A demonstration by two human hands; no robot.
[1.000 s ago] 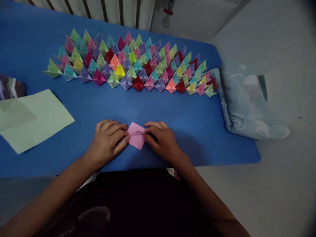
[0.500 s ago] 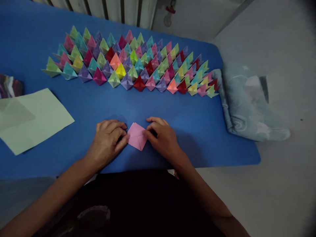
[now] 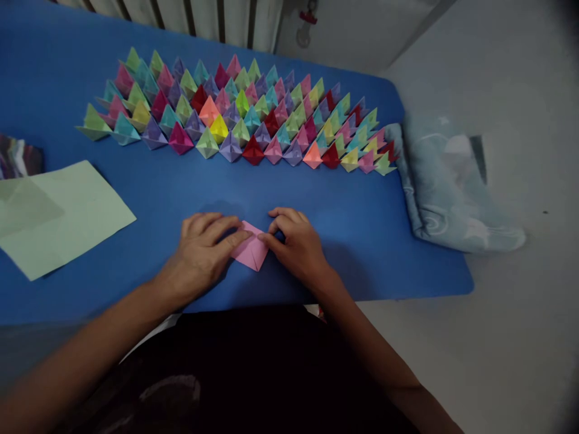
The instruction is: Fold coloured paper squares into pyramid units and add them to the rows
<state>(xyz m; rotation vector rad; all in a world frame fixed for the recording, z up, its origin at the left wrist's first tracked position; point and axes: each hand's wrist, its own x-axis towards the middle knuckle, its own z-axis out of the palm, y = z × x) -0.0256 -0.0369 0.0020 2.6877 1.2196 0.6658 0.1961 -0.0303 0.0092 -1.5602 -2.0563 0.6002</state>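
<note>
Head view: folded pink paper between two hands

The pink paper (image 3: 253, 256) lay on the blue table (image 3: 325, 208), near its front edge: a small, pale diamond with a corner toward the wearer and a crease rising from it. The left hand (image 3: 199, 259) covered its left side, the thumb laid across the paper, slightly parted from the forefinger. The right hand (image 3: 298, 247) set its thumb on the right side, fingers curled; whether either hand pinched the paper could not be told. Rows of paper boats (image 3: 253, 150) stood beyond.
</note>
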